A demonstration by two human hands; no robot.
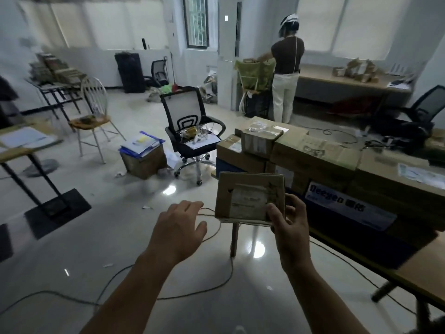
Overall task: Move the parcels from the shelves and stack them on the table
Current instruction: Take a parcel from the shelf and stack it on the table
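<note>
Fingers (292,207) of the right hand (290,227) are clamped on the lower right corner of a small brown cardboard parcel with a white label (250,198), thumb on the labelled face and the other fingers behind it. That parcel is held in the air above the glossy floor, just off the left end of the long wooden table (421,273), touching neither the table nor the pile on it. Fingers of the left hand (178,227) are apart and relaxed, holding nothing, just left of the parcel. At the table's left end sits a pile of brown cardboard parcels (313,155), at least 2 layers high, over a dark blue box with a white printed label (349,208). Beyond the table's far left corner stands 1 black mesh office chair (190,126).
</note>
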